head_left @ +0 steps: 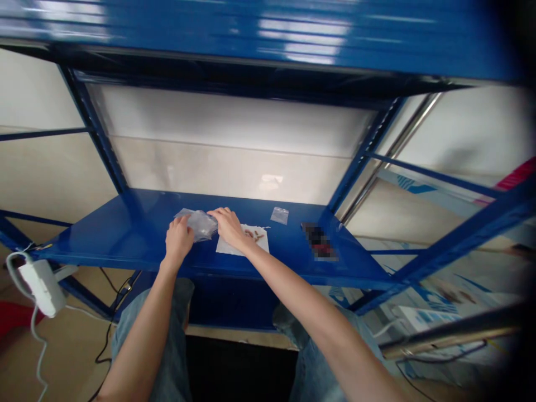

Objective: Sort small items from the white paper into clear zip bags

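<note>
A crumpled clear plastic bag (202, 225) lies on the blue shelf between my two hands. My left hand (180, 239) grips its left side, fingers curled on the plastic. At the bag's right edge, my right hand (228, 226) pinches the plastic. Under my right wrist is a white paper sheet (228, 247) with several small brown pieces (258, 235) on its right part. A small flat clear bag (280, 215) rests farther right, apart from both hands.
A dark, pixelated flat object (319, 242) lies on the right of the shelf (142, 245). Blue posts and an upper shelf (234, 33) frame the space. A white power strip (43, 287) hangs at the left edge. Boxes stand at the lower right.
</note>
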Available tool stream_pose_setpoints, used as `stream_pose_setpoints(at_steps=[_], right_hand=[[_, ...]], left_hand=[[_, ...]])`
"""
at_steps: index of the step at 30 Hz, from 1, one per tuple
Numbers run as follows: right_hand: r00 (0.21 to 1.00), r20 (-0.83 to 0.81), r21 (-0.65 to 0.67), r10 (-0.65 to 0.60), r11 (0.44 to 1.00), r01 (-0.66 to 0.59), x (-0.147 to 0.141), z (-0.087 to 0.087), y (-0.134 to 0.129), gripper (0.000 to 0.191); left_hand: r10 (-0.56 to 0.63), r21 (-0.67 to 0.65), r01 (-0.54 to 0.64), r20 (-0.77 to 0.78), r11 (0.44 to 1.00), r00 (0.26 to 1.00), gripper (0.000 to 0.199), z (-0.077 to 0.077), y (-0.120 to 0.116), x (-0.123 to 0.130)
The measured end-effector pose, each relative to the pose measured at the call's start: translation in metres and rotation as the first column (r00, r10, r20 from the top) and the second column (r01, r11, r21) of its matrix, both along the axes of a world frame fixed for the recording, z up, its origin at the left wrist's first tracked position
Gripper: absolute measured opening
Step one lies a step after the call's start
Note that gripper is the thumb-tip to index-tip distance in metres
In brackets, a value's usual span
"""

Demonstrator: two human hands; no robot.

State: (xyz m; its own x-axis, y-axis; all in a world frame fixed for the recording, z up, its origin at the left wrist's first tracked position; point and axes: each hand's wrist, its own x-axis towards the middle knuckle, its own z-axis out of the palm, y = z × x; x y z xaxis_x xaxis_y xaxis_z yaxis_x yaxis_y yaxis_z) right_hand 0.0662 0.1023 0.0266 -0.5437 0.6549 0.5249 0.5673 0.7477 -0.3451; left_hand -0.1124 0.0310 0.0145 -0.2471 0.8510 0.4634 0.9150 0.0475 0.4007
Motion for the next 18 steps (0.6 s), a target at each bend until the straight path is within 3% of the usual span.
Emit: stream_pose_setpoints(at_steps=[4,6,8,12,18], right_hand=[[0.987,-0.034,-0.24,-0.156,0.96,0.144,-0.04,-0.005,0.016,0.03],[0.977,-0.041,-0.298,-0.209,0.936,0.188,-0.049,-0.01,0.023,0.017],[0.967,-0.064,-0.275,-0.246,0.936,0.22,-0.05,-0.015,0.027,0.009],[0.951,-0.151,-0.144,-0.269,0.958,0.248,-0.044,-0.015,0.026,0.011],[0.922,-0.351,-0.051,-0.163,0.987,0.155,-0.014,0.026,-0.008,0.019]], left_hand=[[-0.076,-0.073,0.072,-0.054,0.995,0.996,0.045,-0.014,-0.001,0.006],[-0.084,-0.074,0.079,-0.065,0.994,0.994,0.045,-0.017,-0.001,0.006],[-0.078,-0.058,0.074,-0.071,0.996,0.994,0.045,-0.017,0.0,0.004],[-0.068,0.071,0.072,-0.061,0.995,0.996,0.049,-0.009,0.002,0.006],[-0.171,0.248,0.183,-0.073,0.951,0.983,0.067,0.011,-0.005,0.027]])
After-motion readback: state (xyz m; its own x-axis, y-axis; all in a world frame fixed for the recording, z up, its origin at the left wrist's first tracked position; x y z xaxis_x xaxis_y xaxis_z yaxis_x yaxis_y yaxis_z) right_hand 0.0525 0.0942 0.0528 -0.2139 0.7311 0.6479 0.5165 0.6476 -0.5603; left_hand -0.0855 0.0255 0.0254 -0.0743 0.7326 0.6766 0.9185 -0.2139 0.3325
